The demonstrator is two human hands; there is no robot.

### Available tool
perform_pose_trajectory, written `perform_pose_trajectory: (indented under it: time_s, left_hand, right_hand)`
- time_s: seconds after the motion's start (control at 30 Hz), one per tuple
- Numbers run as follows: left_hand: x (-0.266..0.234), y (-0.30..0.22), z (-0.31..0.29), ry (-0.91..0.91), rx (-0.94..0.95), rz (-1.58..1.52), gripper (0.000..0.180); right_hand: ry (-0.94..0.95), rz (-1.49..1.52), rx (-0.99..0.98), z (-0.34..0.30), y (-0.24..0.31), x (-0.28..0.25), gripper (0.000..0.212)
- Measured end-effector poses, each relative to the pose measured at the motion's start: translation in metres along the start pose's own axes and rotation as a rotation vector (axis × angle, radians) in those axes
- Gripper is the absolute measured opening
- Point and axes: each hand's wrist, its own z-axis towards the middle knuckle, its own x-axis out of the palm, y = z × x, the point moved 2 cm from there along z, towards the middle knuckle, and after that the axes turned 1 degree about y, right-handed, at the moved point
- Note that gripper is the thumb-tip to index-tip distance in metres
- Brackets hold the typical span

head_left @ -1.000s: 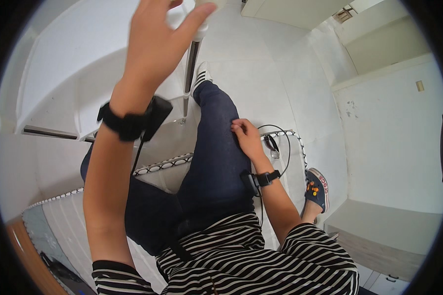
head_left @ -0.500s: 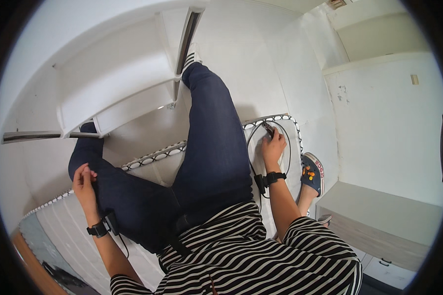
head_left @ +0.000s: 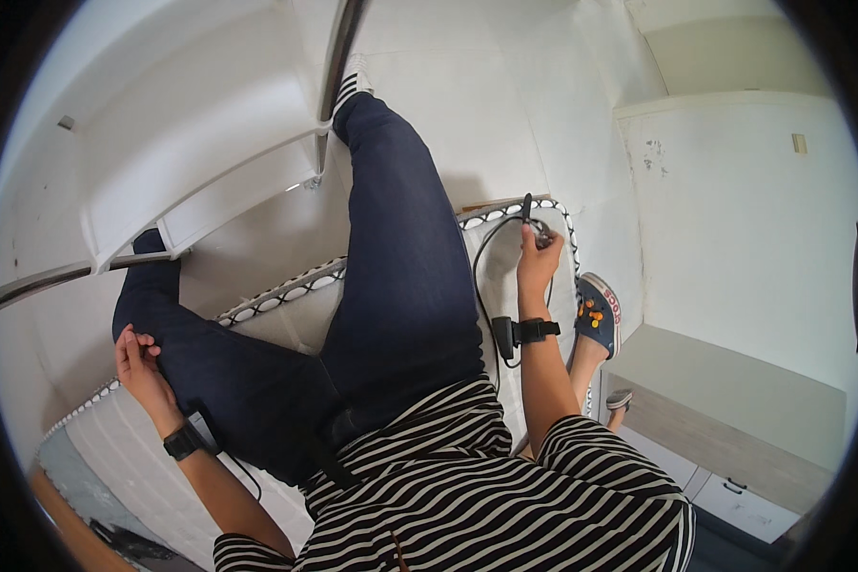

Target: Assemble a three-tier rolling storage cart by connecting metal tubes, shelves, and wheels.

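Note:
My right hand (head_left: 537,257) is raised over the mattress edge, its fingers closed on a small dark tool (head_left: 527,207) with a slim black part pointing up and a shinier part beside the fingers. Its exact kind is too small to make out. A black cable (head_left: 482,262) loops beside that hand, down to the black device strapped on my right wrist (head_left: 520,334). My left hand (head_left: 143,367) rests against my left thigh (head_left: 210,362), palm up, fingers loosely apart and holding nothing.
A white piece of furniture (head_left: 191,114) with curved rails and a metal bar (head_left: 345,48) stands over my feet. I sit on a pale mattress (head_left: 257,334) with patterned trim. At right are another person's dark clog (head_left: 596,315) and a low cabinet (head_left: 734,381).
My right hand has lifted slightly, and the dark tool has turned so its slim part points up. My left hand has shifted a little left. The view has shifted slightly.

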Motion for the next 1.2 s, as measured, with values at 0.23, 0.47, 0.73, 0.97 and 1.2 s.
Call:
perform_pose_trajectory:
  time_s: [0.23,0.47,0.73,0.97,1.2]
  left_hand:
    - [0.001,0.002,0.005,-0.005,0.014,0.069,0.023]
    - [0.004,0.003,0.003,-0.026,0.034,0.107,0.024]
    - [0.0,0.002,0.0,-0.056,0.029,0.141,0.022]
    - [0.011,-0.004,-0.004,-0.06,0.038,0.112,0.023]
    - [0.008,-0.002,-0.005,-0.07,0.042,0.1,0.022]
  right_hand:
    - [0.025,0.127,0.037,0.002,0.099,-0.016,0.047]
    - [0.034,0.302,-0.102,0.009,0.196,-0.041,0.055]
    - [0.0,0.561,-0.398,-0.016,0.276,-0.06,0.062]
    - [0.144,0.998,-0.418,-0.032,0.311,-0.053,0.067]
    - [0.105,1.013,-0.447,-0.04,0.32,-0.047,0.06]
